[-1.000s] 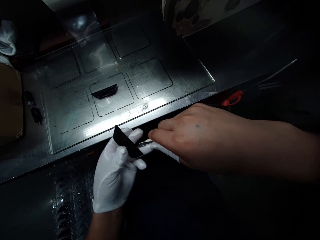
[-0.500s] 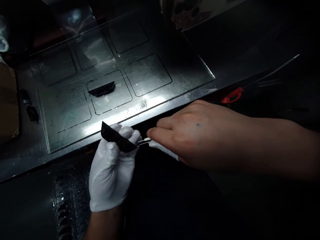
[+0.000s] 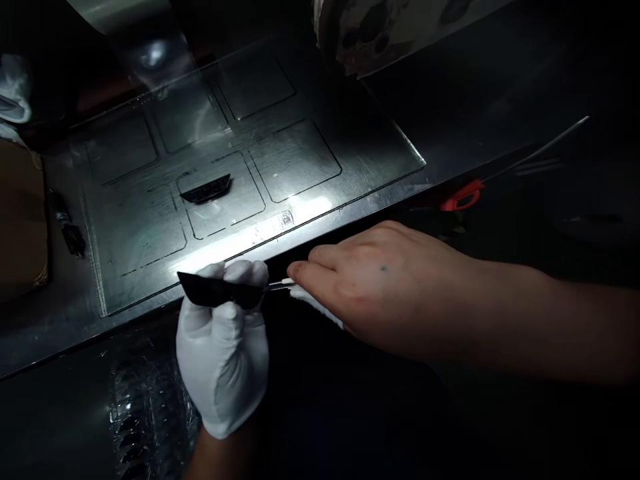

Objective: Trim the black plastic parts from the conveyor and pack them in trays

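My left hand, in a white glove, grips a black trapezoid-shaped piece between thumb and fingers, just below the table's front edge. My bare right hand is closed around a thin tool with a white part and a metal tip, which reaches the right end of the piece. White cloth shows under my right hand. A similar black piece lies on the clear sheet with outlined rectangles.
Left on the table are a black pen and a brown box. Red-handled scissors lie right, beyond my right hand. Clear trays with several black pieces sit lower left. A metal lamp-like part stands behind.
My left hand has turned the held piece closer to level and moved slightly left. My right hand and the tool have shifted slightly left and down with it. The view has also shifted a little.
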The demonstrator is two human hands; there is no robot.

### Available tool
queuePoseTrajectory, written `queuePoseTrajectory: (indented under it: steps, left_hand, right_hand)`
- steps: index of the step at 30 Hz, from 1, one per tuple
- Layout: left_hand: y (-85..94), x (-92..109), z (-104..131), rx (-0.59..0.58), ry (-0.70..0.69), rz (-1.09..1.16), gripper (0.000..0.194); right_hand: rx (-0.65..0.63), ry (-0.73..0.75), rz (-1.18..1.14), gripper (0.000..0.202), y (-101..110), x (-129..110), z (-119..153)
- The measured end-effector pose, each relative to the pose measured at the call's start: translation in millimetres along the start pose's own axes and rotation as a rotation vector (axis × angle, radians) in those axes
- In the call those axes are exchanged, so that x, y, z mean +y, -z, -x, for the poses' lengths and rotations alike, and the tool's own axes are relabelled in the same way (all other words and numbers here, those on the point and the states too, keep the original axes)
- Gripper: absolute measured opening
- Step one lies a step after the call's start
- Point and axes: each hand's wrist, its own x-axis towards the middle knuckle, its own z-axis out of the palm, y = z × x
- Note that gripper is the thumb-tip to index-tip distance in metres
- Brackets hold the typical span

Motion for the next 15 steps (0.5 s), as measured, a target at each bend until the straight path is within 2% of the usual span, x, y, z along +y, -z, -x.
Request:
queuePoseTrajectory:
  steps: [4,7,9,12,14,15]
  left_hand:
    - [0.3,-2,5,0.082,-0.060,-0.211,0.023]
    - [-2.9,1,5,0.202,0.024,-0.260,0.023]
    - [-5.8,2,3,0.227,0.047,-0.189,0.021]
    - [-6.3,-4,2,0.109,0.044,-0.046,0.022]
    - [-1.3,-14,4,0.069,0.071,-0.061,0.027]
    - [2.7,-21,7,0.066,0.094,-0.119,0.028]
  right_hand:
    - [0.009,0.018,-0.044,0.027,2,1,3]
    - [0.065,-0.062,-0.095,0.042,4,29,-1]
    - [0.203,-0.198,-0.075,0.056,6,61,-10]
    - [0.420,-0.326,0.011,0.060,4,108,-31]
    - [0.548,-0.335,0.019,0.060,-9,121,-37]
    - [0.649,-0.320,-0.005,0.058,-20,121,-35]
